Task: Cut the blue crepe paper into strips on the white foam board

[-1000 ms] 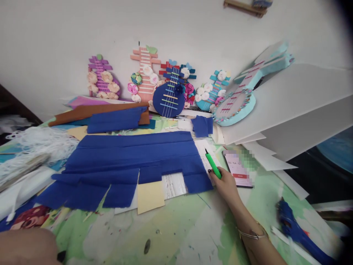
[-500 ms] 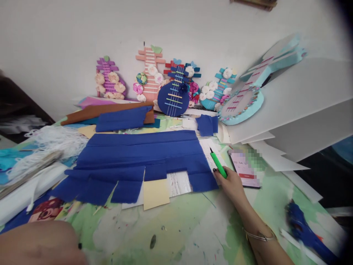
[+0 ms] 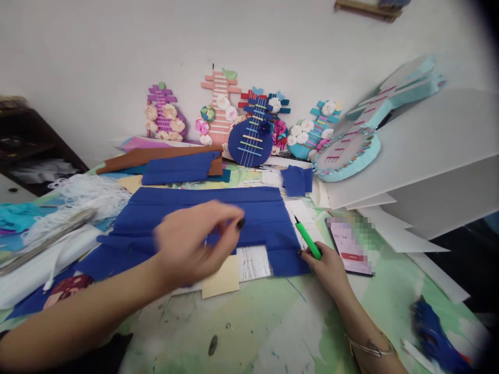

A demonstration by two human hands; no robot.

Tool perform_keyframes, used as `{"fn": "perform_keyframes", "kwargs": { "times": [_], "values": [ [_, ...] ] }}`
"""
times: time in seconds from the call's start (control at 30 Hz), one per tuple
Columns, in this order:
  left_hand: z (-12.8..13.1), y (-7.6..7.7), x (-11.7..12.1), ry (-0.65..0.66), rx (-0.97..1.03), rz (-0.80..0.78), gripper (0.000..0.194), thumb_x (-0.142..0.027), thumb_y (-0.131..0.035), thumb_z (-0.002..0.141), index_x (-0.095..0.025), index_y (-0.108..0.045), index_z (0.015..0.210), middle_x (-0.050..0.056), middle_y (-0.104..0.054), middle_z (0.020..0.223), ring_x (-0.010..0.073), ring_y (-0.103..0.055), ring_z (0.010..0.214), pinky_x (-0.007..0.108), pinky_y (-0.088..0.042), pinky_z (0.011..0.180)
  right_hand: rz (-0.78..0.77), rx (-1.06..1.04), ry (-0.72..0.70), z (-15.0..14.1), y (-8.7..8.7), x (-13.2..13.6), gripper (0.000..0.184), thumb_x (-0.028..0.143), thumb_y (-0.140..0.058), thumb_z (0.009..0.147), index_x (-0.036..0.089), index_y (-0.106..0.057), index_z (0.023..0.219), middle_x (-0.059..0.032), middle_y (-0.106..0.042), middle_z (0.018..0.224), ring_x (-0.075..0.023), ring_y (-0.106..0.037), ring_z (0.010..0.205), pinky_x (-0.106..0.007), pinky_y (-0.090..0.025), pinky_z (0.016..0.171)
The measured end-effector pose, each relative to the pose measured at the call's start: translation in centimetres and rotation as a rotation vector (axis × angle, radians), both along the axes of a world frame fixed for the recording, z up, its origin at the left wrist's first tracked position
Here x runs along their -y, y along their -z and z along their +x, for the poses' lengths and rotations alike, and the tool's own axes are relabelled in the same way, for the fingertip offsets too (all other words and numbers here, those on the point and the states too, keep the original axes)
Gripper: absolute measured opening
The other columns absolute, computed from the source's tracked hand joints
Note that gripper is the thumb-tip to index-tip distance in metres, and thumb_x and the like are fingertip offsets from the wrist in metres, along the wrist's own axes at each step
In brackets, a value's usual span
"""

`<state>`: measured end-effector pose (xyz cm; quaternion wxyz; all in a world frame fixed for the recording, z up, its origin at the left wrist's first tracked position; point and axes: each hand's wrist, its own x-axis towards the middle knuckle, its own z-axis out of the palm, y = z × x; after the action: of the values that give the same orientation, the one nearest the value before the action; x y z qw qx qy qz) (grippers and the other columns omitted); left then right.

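Observation:
My right hand (image 3: 328,265) rests on the table, closed round a green craft knife (image 3: 307,239) whose tip points up and away. It sits at the right edge of a large sheet of blue crepe paper (image 3: 202,215) with notches cut in its near edge. My left hand (image 3: 195,244) hovers over the middle of that sheet, blurred by motion, with fingers curled and thumb near the fingertips; nothing shows in it. A cream card square (image 3: 221,280) and a white striped piece (image 3: 254,263) lie under the sheet's near edge.
A phone (image 3: 351,246) lies right of my right hand. Paper guitar models (image 3: 249,132) lean on the wall behind. White foam boards (image 3: 421,156) are stacked at the right. White string (image 3: 83,195) is piled at the left. A blue glue gun (image 3: 432,335) lies near right.
My left arm has swung up from the lower left corner to above the middle of the blue sheet. My right hand with the knife has stayed put.

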<state>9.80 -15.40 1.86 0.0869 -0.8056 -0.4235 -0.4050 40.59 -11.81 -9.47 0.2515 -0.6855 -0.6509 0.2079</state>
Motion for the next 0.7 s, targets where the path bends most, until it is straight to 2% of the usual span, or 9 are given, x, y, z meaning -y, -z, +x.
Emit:
{"fn": "perform_keyframes", "kwargs": {
  "times": [0.03,0.13,0.23,0.3,0.43,0.53,0.7],
  "values": [
    [0.5,0.8,-1.8,-0.014,0.030,-0.021,0.010,-0.024,-0.049,0.091,-0.023,-0.058,0.095,0.000,-0.064,0.078,0.0144,-0.059,0.066,0.029,-0.049,0.063,0.005,-0.005,-0.004,0.0,-0.1,0.0,0.025,0.045,-0.055,0.072,0.021,-0.059,0.070,-0.0037,-0.066,0.067,-0.0217,-0.059,0.064,-0.028,-0.036,0.057],
    [0.9,4.9,-7.7,-0.021,-0.128,-0.498,0.021,-0.030,-0.059,0.082,-0.016,-0.058,0.098,0.009,-0.062,0.095,0.0221,-0.059,0.085,0.036,-0.047,0.078,-0.002,-0.019,-0.001,0.0,-0.1,0.0,0.026,0.046,-0.058,0.070,0.021,-0.058,0.069,-0.0037,-0.067,0.067,-0.0213,-0.059,0.063,-0.028,-0.036,0.056],
    [0.3,8.7,-11.5,-0.010,-0.156,-0.644,0.030,-0.034,-0.074,0.067,-0.014,-0.062,0.086,0.010,-0.063,0.087,0.0267,-0.059,0.084,0.038,-0.046,0.077,-0.023,-0.034,0.004,0.1,0.1,-0.1,0.030,0.050,-0.062,0.068,0.021,-0.058,0.073,-0.0043,-0.069,0.071,-0.0226,-0.061,0.066,-0.028,-0.038,0.057],
    [0.0,9.9,-12.3,0.020,-0.145,-0.689,0.032,-0.034,-0.079,0.060,-0.015,-0.063,0.080,0.009,-0.064,0.084,0.0264,-0.059,0.083,0.037,-0.045,0.078,-0.031,-0.035,0.003,0.2,0.2,-0.1,0.031,0.049,-0.065,0.066,0.021,-0.058,0.077,-0.0046,-0.070,0.074,-0.0237,-0.063,0.070,-0.028,-0.039,0.060],
    [0.1,9.9,-12.1,0.163,-0.110,-0.823,0.014,-0.028,-0.071,0.065,-0.017,-0.063,0.069,0.001,-0.065,0.071,0.0176,-0.060,0.069,0.026,-0.045,0.066,-0.041,0.006,-0.003,0.0,0.1,-0.1,0.026,0.043,-0.068,0.065,0.022,-0.057,0.074,-0.0030,-0.070,0.073,-0.0231,-0.064,0.071,-0.027,-0.038,0.059],
    [0.1,9.2,-12.3,0.236,-0.069,-0.885,0.010,-0.026,-0.067,0.068,-0.017,-0.063,0.067,-0.001,-0.065,0.065,0.0145,-0.060,0.062,0.023,-0.044,0.059,-0.043,0.025,-0.005,-0.1,-0.1,0.0,0.023,0.040,-0.068,0.064,0.022,-0.055,0.071,-0.0019,-0.070,0.070,-0.0219,-0.063,0.067,-0.027,-0.037,0.057],
    [-1.1,8.9,-14.8,0.189,0.020,-0.820,0.010,-0.026,-0.063,0.069,-0.017,-0.063,0.071,0.001,-0.066,0.070,0.0156,-0.059,0.068,0.025,-0.044,0.065,-0.032,0.024,-0.010,-0.2,-0.3,0.1,0.022,0.039,-0.068,0.064,0.023,-0.054,0.070,-0.0018,-0.069,0.071,-0.0219,-0.063,0.067,-0.027,-0.036,0.057]
  ]
}}
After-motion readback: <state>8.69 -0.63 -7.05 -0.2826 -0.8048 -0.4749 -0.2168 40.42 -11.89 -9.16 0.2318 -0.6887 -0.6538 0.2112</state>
